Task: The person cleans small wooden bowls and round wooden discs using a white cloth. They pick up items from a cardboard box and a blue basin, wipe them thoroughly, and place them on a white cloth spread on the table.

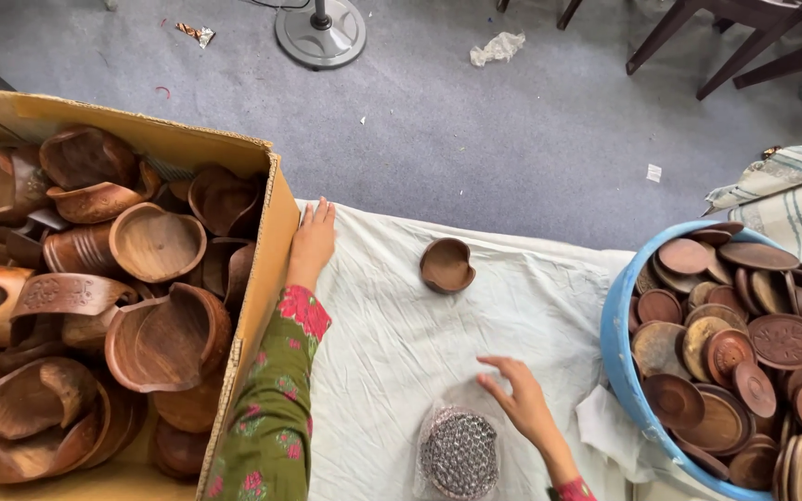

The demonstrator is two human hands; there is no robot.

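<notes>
The small round dark-wood bowl (446, 265) sits alone at twelve o'clock on the white-cloth surface (392, 343), beyond the right hand (519, 399), whose fingers spread empty over a bubble-wrapped disc (459, 453), so a hasty reach could knock it floorward, while the left hand (312, 243) rests flat against the cardboard box (262, 278).

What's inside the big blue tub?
The blue tub is heaped with round, flat wooden lids, some carved with patterns. They overlap, so lower layers and the tub's bottom are hidden.
</notes>
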